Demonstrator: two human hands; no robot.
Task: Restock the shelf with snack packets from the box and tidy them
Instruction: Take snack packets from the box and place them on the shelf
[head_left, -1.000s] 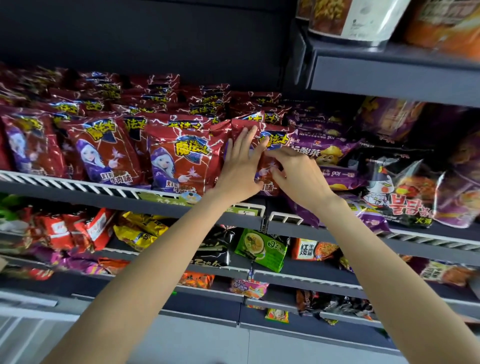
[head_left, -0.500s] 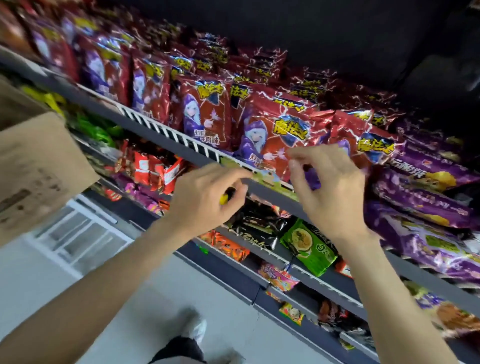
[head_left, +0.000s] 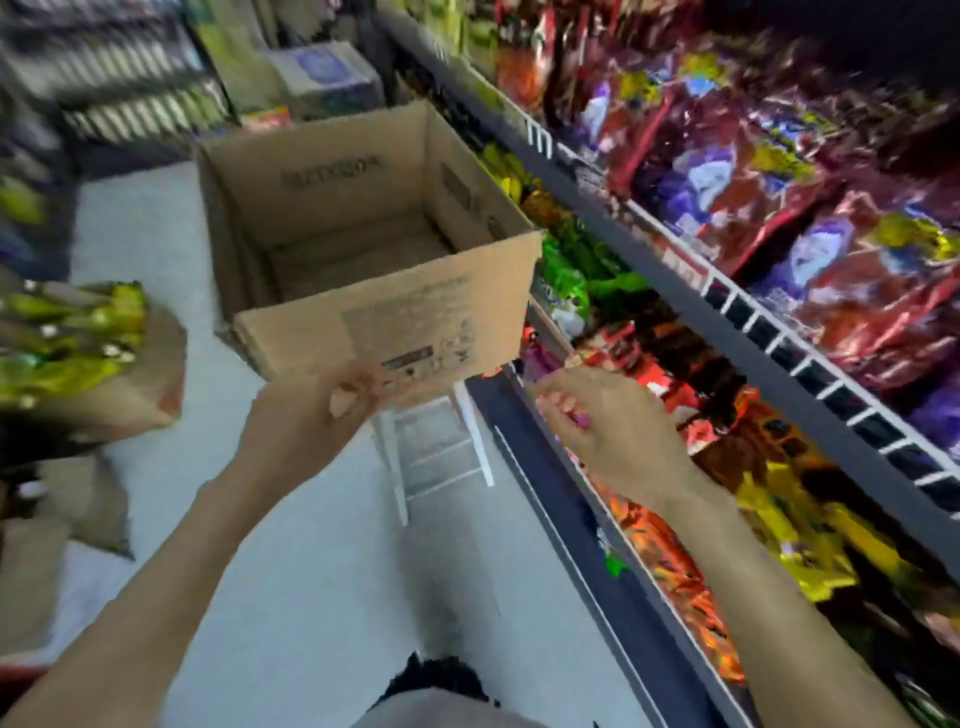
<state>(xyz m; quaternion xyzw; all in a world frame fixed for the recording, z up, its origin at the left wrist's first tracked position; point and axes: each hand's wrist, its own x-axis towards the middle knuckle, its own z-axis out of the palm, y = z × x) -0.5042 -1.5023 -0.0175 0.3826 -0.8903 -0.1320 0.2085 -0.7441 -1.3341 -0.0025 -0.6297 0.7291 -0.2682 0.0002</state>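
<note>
The left hand (head_left: 317, 410) sits below the near flap of the box (head_left: 363, 228), fingers curled inward, thumb uppermost. It appears to touch the flap's lower edge; motion blur prevents confirming a grip, and nothing else is visible in it. The right hand (head_left: 602, 421) is held just right of the box, in front of the lower shelves, fingers loosely curled with the fingertips (head_left: 558, 402) pointing left. A small purple patch shows by the fingertips; whether it is a held item or background cannot be told.

The box is brown cardboard, open at the top, flaps raised. It stands on a white stool (head_left: 441, 447) just beside the shelf (head_left: 675, 291). The visible part of its bottom is bare cardboard.

The shelf runs along the right side, edged with a white wire rail (head_left: 810, 353). Red and purple packets (head_left: 753, 171) stand behind the rail in packed rows. Lower tiers carry green, red, orange and yellow packets, all blurred.

At the left edge, yellow-green packets (head_left: 72, 332) fill a second brown carton (head_left: 150, 379) on the floor (head_left: 311, 545). The floor is light grey.
</note>
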